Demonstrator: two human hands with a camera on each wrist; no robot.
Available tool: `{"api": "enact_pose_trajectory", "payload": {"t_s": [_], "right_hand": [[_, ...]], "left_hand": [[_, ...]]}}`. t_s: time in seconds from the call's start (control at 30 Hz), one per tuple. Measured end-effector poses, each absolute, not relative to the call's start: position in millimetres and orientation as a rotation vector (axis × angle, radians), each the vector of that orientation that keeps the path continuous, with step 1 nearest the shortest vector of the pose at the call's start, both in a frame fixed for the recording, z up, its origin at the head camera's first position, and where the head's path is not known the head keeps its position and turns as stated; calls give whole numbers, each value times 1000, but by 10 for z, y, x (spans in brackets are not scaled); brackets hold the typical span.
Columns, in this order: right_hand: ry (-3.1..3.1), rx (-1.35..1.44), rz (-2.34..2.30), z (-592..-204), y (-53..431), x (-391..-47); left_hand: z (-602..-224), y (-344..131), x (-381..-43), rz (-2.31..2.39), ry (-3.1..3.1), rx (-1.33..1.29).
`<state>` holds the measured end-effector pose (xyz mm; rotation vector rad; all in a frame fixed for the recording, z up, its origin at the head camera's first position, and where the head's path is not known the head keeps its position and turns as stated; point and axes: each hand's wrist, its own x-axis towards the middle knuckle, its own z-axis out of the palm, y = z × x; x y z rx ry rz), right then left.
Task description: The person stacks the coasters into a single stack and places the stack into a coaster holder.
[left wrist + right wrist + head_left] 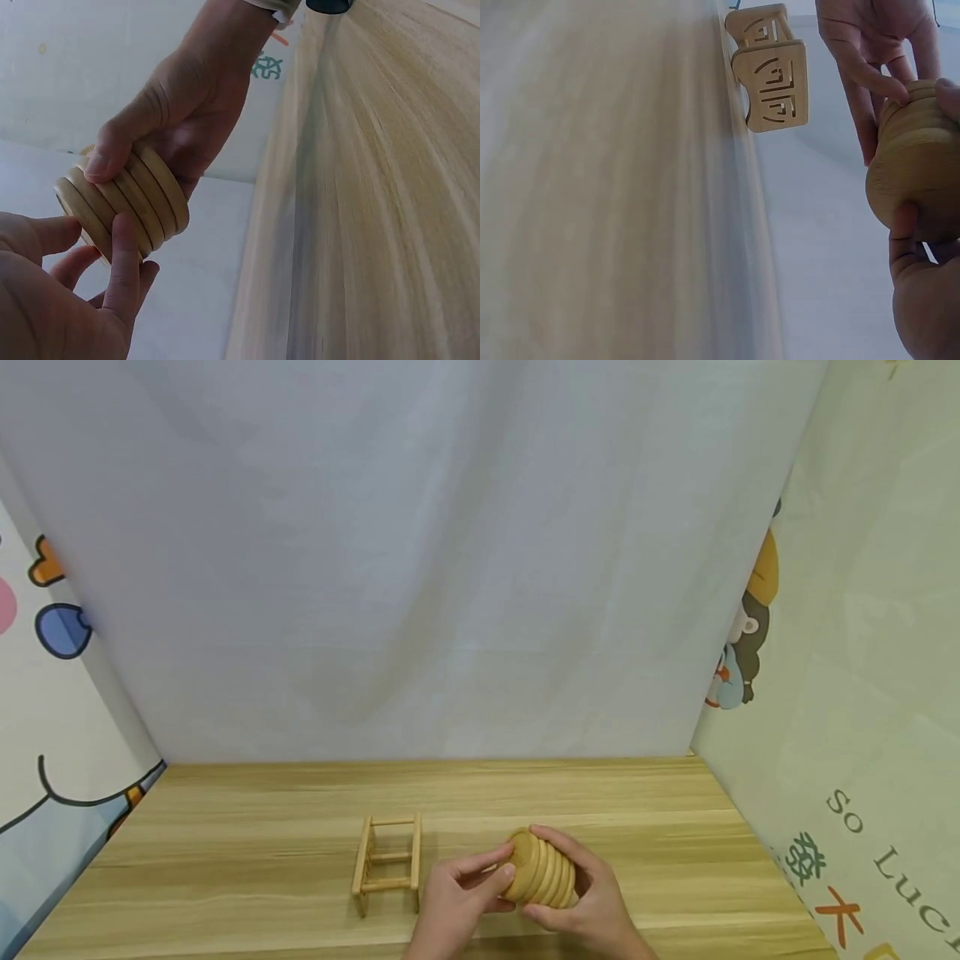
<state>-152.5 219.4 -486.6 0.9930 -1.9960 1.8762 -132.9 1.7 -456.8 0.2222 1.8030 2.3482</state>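
Note:
A stack of several round wooden coasters (552, 872) is held up above the table, tilted on its side. My right hand (600, 893) grips the stack from the right, thumb and fingers on opposite sides of the rims. At the left end, my left hand (453, 897) pinches the outermost coaster (79, 217) by its edge. In the left wrist view the rims lie close together, and the right thumb presses across them. The right wrist view shows the flat face of the coaster (915, 176) at the other end of the stack.
Left of the hands, a small wooden rack (386, 885) with rails stands on the wood-grain table (247, 852). Its side panels have cut-out patterns, seen in the right wrist view. A pale cloth (420, 568) hangs behind the table, with printed sheets at both sides.

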Motion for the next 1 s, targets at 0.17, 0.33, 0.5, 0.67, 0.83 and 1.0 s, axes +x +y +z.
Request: {"api": "enact_pose_trajectory", "payload": {"t_s": [0.17, 0.33, 0.5, 0.67, 0.83, 1.0], "right_hand": [[-2020, 977, 1881, -4882, 2184, -1532], [-2056, 933, 1911, -4865, 2175, -1517], [-2088, 936, 1845, -4830, 2161, -1511], [-2147, 956, 1737, -4790, 2095, -1483], [-2182, 977, 1681, -4740, 1992, -1485], [-2210, 1005, 1654, -4664, 1830, -1544]], "left_hand": [[-4566, 41, -1319, 2321, 1856, 203], [-4570, 57, -1319, 2315, 1850, 138], [-4603, 8, -1339, 2279, 1918, 157], [-4615, -105, -1312, 2252, 1943, 189], [-4585, -250, -1279, 2237, 1983, 203], [-4521, -432, -1265, 2207, 2080, 188]]}}
